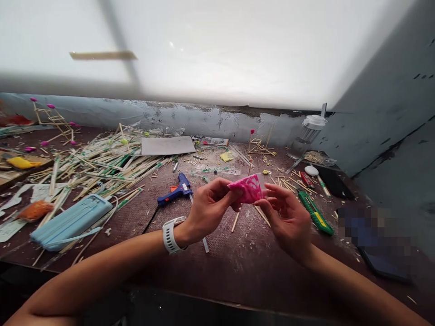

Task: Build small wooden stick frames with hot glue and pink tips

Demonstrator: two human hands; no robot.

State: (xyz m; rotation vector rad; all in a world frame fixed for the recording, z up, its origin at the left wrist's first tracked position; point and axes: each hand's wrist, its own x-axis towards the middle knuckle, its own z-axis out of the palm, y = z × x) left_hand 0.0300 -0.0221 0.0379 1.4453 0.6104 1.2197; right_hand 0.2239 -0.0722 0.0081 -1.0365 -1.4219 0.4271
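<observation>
Stick-strewn surface (234,265) lies beneath a pink-filled plastic packet (249,189), long axis crosswise: left hand (209,206) clamped on its left end, right hand (291,219) at its right, grip unclear.

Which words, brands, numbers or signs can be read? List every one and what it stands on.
None can be read.
Blue glue gun: pale label, too small.
Red item at the right: pale marks, too small.
Stick pile: green marks, too blurred.
</observation>
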